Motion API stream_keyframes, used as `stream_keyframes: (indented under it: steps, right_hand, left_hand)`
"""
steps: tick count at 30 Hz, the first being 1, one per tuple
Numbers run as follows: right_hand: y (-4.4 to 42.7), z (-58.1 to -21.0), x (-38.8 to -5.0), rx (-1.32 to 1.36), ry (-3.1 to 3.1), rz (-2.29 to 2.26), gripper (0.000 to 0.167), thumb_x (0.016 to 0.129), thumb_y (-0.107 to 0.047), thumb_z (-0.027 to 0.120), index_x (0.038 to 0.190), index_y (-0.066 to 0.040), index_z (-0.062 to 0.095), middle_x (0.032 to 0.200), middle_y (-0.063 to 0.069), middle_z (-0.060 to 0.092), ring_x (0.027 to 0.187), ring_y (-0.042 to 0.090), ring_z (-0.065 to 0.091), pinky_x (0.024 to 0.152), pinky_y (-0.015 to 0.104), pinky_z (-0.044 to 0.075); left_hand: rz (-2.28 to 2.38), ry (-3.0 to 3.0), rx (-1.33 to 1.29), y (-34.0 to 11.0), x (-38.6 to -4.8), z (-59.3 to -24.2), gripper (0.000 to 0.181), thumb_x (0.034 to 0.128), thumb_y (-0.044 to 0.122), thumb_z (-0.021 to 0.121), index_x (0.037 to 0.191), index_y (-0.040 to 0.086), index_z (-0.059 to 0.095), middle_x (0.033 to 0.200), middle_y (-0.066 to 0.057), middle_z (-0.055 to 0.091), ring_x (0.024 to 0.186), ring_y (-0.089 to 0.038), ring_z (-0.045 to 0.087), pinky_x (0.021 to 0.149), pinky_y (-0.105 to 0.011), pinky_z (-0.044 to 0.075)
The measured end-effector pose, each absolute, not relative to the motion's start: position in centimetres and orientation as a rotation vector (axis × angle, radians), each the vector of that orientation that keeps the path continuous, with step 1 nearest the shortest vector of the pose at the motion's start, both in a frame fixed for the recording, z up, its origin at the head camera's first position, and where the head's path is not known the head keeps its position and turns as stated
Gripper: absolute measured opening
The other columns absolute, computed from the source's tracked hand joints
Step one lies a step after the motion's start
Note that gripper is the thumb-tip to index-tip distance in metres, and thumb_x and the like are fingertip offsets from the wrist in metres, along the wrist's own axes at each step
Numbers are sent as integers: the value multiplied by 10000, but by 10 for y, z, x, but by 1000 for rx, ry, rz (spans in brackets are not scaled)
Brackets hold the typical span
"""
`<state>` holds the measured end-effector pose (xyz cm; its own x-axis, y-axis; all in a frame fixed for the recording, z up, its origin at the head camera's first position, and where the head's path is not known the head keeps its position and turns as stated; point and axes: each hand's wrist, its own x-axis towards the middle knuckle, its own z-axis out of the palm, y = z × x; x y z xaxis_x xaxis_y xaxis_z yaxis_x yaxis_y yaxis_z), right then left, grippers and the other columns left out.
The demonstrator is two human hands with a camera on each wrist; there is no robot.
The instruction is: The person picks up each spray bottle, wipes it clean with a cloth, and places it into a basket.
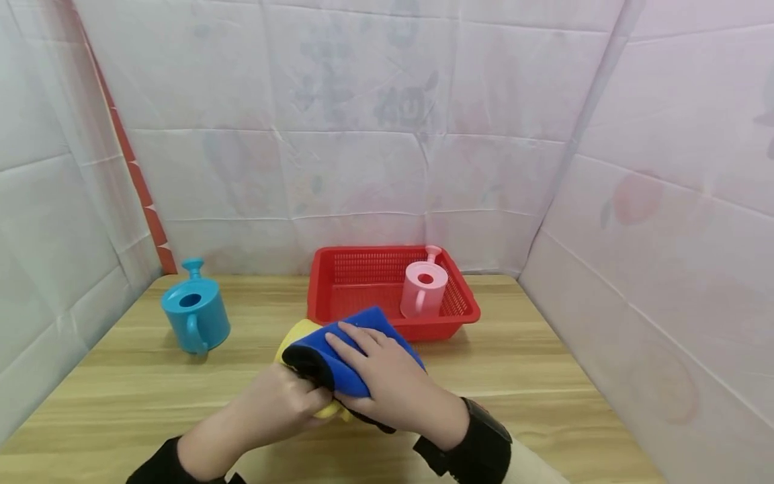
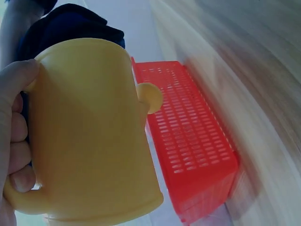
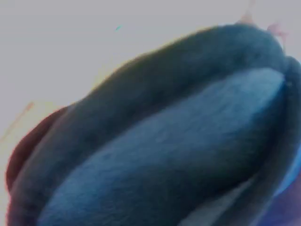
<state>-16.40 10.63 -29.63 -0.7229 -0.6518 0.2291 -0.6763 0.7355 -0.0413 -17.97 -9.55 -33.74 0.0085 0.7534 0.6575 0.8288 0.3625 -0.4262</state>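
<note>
My left hand [image 1: 289, 401] grips a yellow toy watering can [image 2: 89, 132] by its handle, fingers curled through the loop. The can is tilted, with its round spout head [image 2: 151, 98] showing in the left wrist view. A folded blue cloth with black edging [image 1: 376, 324] lies over the can and hides most of it in the head view. On the cloth, my right hand [image 1: 393, 384] holds it against the can, fingers spread over the top and thumb at the lower edge. The cloth [image 3: 160, 127] fills most of the right wrist view, hiding the right fingers there.
Just beyond the hands stands a red perforated basket [image 1: 357, 329] with a pink watering can [image 1: 423, 296] upright in its right side. A blue watering can [image 1: 196, 316] stands on the wooden table [image 1: 109, 403] at the left. Pale sheeting [image 1: 363, 168] encloses the back and sides.
</note>
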Motion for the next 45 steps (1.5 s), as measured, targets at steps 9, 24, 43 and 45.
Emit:
stream_keyframes:
  steps: [9,24,43,45]
  right_hand:
    - [114,-296,-186,998,-2840,833,596,868,-470,592,1385,-238,411,1253,-38,527,1088,143,523,867,352,468]
    - [115,-302,-218,1172,-2954,1209,422,884,-495,554,1224,-250,506,908,-41,607,766,103,612,721,272,477]
    - [94,-306,-224,1133,-2953,1246,482,875,-534,539,1269,-258,515,1040,-103,607,898,82,575,762,274,460]
    - [100,-310,-229,1208,-2964,1380,409,910,-504,498,1248,-277,538,1063,-124,600,921,71,564,798,276,444]
  left_hand:
    - [-80,-1714,-1487,-88,-168,-333,356,982,253,388,638,185,450,501,127,395,408,-19,348,408,-151,170]
    - [17,-1603,-1580,-74,-160,-335,298,950,205,404,654,200,442,521,124,359,408,-38,334,419,-183,156]
    - [-7,-1713,-1641,-76,-156,-339,331,971,191,349,658,204,455,513,125,332,425,-13,265,467,-163,93]
    - [-18,-1713,-1643,-77,-155,-338,320,970,214,383,659,206,457,516,125,332,428,-15,266,468,-164,97]
